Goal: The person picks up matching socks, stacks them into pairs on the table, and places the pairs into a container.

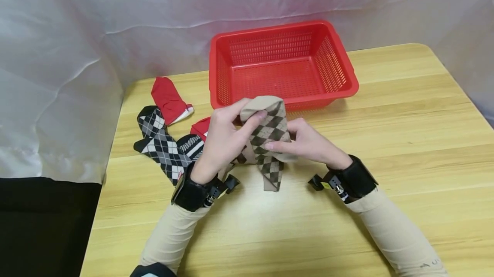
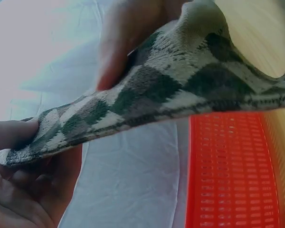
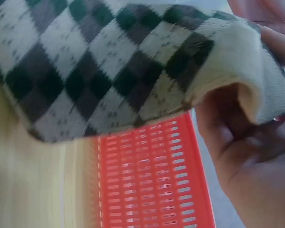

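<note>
A beige and brown argyle sock [image 1: 270, 127] hangs between my two hands in front of the basket. My left hand [image 1: 225, 137] pinches its plain beige upper end, with the thumb lying on top. Lower down, at the sock's right side, my right hand [image 1: 305, 142] grips it, the thumb across the diamonds. The checked part dangles below the hands. In the left wrist view the sock [image 2: 142, 92] stretches across in a band. The right wrist view shows the plain end of the sock [image 3: 242, 61] folded over the fingers. Another brown-checked sock [image 1: 247, 155] lies partly hidden behind my left hand.
A red plastic basket [image 1: 278, 102] stands at the table's back with nothing inside. To the left lie a red sock [image 1: 167, 99], black-and-white argyle socks [image 1: 164, 148], a black striped sock [image 1: 191, 146] and a second red piece [image 1: 200, 127]. The wooden table [image 1: 405, 161] extends right.
</note>
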Available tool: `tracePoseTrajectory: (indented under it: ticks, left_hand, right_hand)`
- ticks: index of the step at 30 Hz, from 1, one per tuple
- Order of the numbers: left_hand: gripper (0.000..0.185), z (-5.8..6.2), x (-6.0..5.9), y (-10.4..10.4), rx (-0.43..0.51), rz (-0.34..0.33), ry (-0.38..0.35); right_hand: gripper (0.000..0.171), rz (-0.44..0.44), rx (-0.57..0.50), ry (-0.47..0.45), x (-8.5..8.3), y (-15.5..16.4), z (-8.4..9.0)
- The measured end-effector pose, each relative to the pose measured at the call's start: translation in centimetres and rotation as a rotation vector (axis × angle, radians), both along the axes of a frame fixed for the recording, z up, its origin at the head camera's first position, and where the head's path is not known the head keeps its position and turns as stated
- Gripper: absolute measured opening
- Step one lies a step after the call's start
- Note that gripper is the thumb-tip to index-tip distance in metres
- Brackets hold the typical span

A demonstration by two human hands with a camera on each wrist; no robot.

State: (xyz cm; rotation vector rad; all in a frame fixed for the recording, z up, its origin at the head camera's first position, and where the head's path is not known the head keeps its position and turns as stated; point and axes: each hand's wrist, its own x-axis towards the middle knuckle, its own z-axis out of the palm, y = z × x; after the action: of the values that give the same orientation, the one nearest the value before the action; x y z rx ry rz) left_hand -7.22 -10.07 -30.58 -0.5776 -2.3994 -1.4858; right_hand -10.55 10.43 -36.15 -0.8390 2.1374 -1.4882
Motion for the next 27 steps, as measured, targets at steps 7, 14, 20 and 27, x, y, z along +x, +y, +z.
tracePoseTrajectory:
  ticks: [7, 14, 20, 27]
  left_hand:
    - [0.018, 0.1, -0.5, -1.1, 0.078, 0.074, 0.055]
    - [0.021, 0.7, -0.9, -2.0, 0.148, 0.104, 0.04]
    - [0.031, 1.0, -1.2, -2.9, 0.182, 0.086, 0.022]
    - [0.039, 1.2, -1.5, -3.7, 0.015, 0.045, -0.097]
  right_hand:
    - [0.02, 0.135, 0.113, -0.024, -0.5, 0.0, -0.7]
    - [0.01, 0.226, 0.17, 0.04, -1.6, 1.5, -1.0]
    - [0.021, 0.14, 0.151, 0.072, -2.7, 4.0, -0.2]
    - [0.023, 0.101, 0.166, 0.149, -3.3, 5.8, 0.7]
